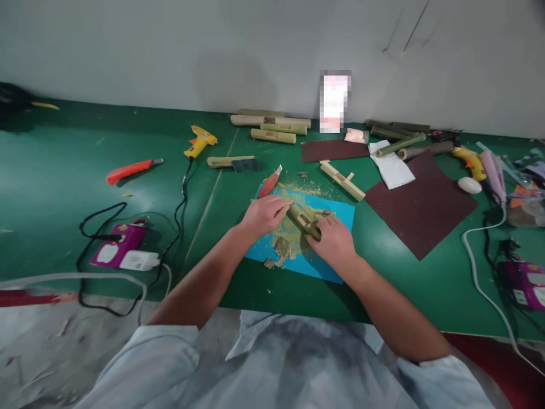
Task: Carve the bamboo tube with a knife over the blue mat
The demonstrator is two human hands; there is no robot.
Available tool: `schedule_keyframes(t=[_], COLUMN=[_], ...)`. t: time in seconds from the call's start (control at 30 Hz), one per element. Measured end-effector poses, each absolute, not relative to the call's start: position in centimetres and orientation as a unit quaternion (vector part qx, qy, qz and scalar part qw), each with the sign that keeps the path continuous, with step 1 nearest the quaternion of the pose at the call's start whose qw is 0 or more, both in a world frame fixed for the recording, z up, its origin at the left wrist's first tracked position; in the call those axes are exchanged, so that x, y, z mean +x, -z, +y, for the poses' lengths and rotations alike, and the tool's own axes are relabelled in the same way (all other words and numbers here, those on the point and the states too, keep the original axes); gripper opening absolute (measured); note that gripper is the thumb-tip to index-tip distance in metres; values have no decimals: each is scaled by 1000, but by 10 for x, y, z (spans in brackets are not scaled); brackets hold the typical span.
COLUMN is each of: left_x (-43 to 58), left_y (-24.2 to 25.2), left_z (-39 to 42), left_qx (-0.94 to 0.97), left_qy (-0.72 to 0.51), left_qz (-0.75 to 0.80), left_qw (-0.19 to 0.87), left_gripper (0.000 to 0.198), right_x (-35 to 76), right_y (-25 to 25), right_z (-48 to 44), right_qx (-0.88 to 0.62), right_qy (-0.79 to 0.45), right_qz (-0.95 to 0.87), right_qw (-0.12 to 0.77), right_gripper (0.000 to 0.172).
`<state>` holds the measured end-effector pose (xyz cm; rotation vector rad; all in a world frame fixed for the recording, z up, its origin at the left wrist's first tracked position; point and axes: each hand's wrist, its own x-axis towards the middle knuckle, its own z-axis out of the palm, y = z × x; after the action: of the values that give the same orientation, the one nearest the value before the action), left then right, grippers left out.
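Observation:
A short bamboo tube (304, 219) with a rectangular opening cut in its side lies slantwise between my hands. My right hand (335, 241) is closed around its lower right end. At the upper left end, the bent fingers and thumb of my left hand (264, 217) grip the tube. Just beyond my left hand is a red-handled utility knife (269, 183), blade pointing away; its lower end is hidden by the hand. Beneath everything a blue sheet (344, 213) carries pale shavings and several bark scraps (281, 246).
Further bamboo pieces (273, 136) lie along the wall, one notched piece (343, 180) nearer. Left are a yellow glue gun (200, 142), a red cutter (130, 171) and a purple power strip (120, 244) with cords. Right are brown sheets (421, 210) and a white egg-shaped object (469, 185).

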<state>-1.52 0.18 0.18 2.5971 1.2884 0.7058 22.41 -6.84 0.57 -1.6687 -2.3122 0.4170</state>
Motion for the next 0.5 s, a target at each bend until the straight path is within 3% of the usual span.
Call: schedule_keyframes(t=[0.3, 0.5], left_x=[-16, -14], left_y=[3, 1], left_z=[-5, -5], left_qx=[858, 846], left_qy=[-238, -248], left_qz=[449, 461], left_qw=[75, 101], left_gripper=[35, 34], right_x=[227, 231], right_y=[-15, -8], right_z=[-75, -71], right_qx=[-566, -581], right_qy=[-79, -124], right_qz=[-809, -782], right_qw=[136, 188], right_gripper=[21, 21])
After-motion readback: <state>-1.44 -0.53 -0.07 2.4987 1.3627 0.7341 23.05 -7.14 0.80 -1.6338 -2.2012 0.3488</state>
